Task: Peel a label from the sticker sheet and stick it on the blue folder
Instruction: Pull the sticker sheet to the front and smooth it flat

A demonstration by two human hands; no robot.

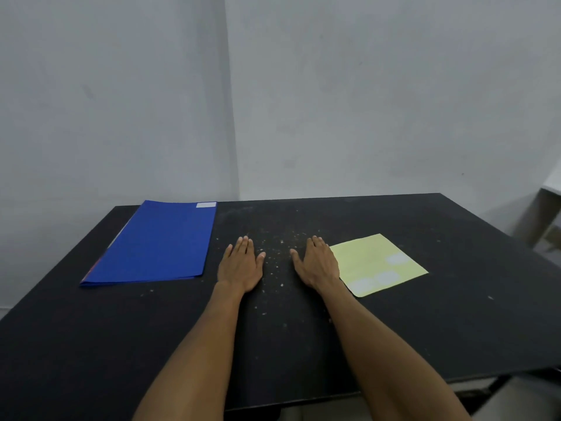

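Observation:
A blue folder [158,243] lies flat on the left of the black table [425,329], with one white label [206,204] stuck at its far right corner. A pale yellow sticker sheet [373,262] lies to the right, turned at an angle, carrying three white labels [396,259]. My left hand [241,264] rests palm down on the table just right of the folder, fingers together. My right hand [317,262] rests palm down as well, its outer edge touching the sticker sheet's left side. Neither hand holds anything.
White specks and crumbs are scattered on the table between and beyond my hands. Grey walls meet in a corner behind the table. A pale piece of furniture [549,208] stands off the table's far right corner.

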